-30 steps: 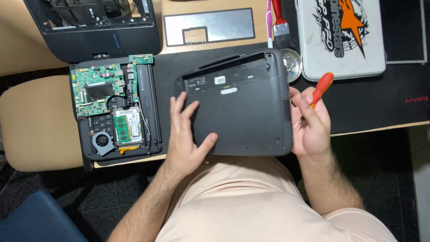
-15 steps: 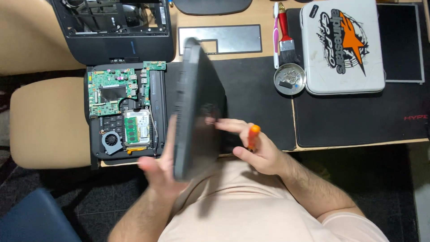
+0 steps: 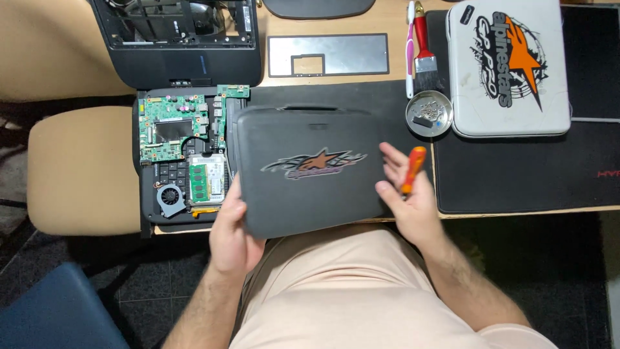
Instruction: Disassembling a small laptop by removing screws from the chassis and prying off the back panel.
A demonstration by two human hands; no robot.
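Flanking laptop lid: motherboard, screw dish.

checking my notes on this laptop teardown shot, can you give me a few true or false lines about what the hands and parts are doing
1. The left hand grips the dark laptop lid at its lower left edge. True.
2. The right hand holds a blue brush. False: it holds an orange-handled screwdriver; the brush lies on the desk, red-handled.
3. The open laptop base with its green board lies left of the lid. True.
4. The small round dish sits on top of the lid. False: it stands on the mat beside the white case.
5. The lid shows a star-shaped graphic facing up. True.
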